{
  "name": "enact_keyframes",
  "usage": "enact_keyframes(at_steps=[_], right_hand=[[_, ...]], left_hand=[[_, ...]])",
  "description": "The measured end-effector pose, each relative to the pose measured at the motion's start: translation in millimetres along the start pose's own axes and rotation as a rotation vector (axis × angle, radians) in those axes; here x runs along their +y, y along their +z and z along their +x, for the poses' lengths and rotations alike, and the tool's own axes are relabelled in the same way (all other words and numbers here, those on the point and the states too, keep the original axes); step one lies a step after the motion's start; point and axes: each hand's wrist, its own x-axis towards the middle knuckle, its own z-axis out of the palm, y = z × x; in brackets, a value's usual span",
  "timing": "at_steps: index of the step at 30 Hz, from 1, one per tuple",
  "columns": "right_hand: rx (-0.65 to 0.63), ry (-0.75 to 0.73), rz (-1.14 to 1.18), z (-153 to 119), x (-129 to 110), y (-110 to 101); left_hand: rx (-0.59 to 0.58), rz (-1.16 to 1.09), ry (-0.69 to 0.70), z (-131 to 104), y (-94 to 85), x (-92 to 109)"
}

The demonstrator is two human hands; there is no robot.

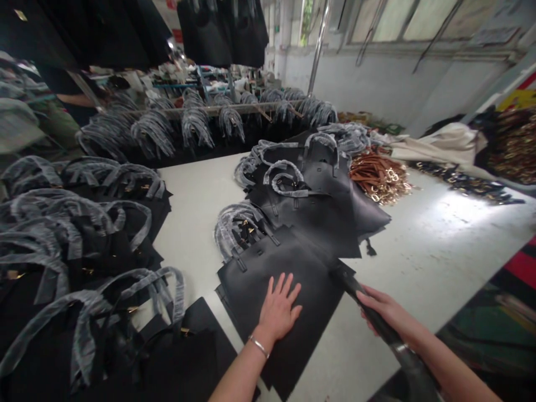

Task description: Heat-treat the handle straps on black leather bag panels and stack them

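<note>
My left hand (280, 310) lies flat, fingers spread, on a black bag panel (310, 340) in the lower middle of the table. In my right hand (383, 310) is a long black tube-like tool (360, 293) with a metal band; its kind I cannot make out. The tool's far end is at the right edge of the panel. Plastic-wrapped handles (228, 223) with small gold fittings show at the panel's far left side. Behind it lie more black bag pieces (322, 215), overlapping, with wrapped handles.
Black bags with wrapped handles (79, 223) are piled on the left. Brown straps with gold clasps (383, 173) lie at the back right of the white table (195, 195). Beyond stands a rail (176, 113) hung with bags. A person's arm (77, 99) shows at the far left.
</note>
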Motion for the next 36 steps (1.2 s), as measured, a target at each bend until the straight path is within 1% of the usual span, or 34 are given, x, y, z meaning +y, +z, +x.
enact_keyframes(at_steps=[2, 4, 7, 9, 11, 14, 17, 19, 21, 23, 24, 27, 30, 33, 36], right_hand=[[-0.021, 0.034, -0.026, -1.7, 7.7, -1.6], [-0.009, 0.024, -0.029, 1.9, 9.4, 1.4], [0.051, -0.056, -0.024, 5.8, 2.0, 7.0], [0.072, -0.099, -0.023, 1.4, -5.0, 7.0], [0.059, -0.104, -0.039, -7.4, -10.2, 3.8], [0.016, -0.071, -0.084, -17.2, -13.4, -1.4], [-0.026, -0.051, -0.101, -11.9, -14.5, -1.1], [-0.052, -0.036, -0.094, -1.0, -16.4, 1.8], [-0.075, -0.016, -0.093, 11.8, -19.9, 5.9], [-0.103, -0.001, -0.105, 23.7, -25.0, 11.0], [-0.119, 0.006, -0.112, 29.2, -28.1, 13.8], [-0.171, 0.017, -0.128, 45.2, -39.2, 22.7], [-0.211, 0.016, -0.143, 61.1, -51.8, 28.5], [-0.238, 0.023, -0.162, 70.8, -62.0, 25.7], [-0.255, 0.049, -0.195, 69.6, -66.8, 16.9]], left_hand=[[-0.014, 0.003, 0.008, -3.7, -0.4, 3.7], [-0.025, 0.005, 0.0, -5.7, -0.7, 6.6], [-0.053, -0.008, -0.016, -9.2, -3.1, 11.3], [-0.086, -0.036, 0.005, -15.8, -6.3, 17.6], [-0.117, -0.081, 0.047, -27.9, -9.2, 29.1], [-0.14, -0.16, 0.101, -52.9, -7.2, 54.7], [-0.159, -0.238, 0.166, -72.9, 3.4, 78.6], [-0.158, -0.287, 0.167, -74.4, 10.3, 85.7], [-0.106, -0.292, 0.062, -64.9, 12.7, 83.6], [-0.033, -0.248, -0.058, -49.1, 10.4, 74.6], [-0.009, -0.221, -0.079, -41.3, 8.2, 69.2], [-0.005, -0.159, -0.033, -26.5, 3.3, 56.5], [-0.03, -0.127, -0.012, -25.8, 4.4, 53.1], [-0.05, -0.12, -0.022, -28.5, 7.2, 54.3], [-0.051, -0.133, -0.028, -28.3, 6.8, 54.6]])
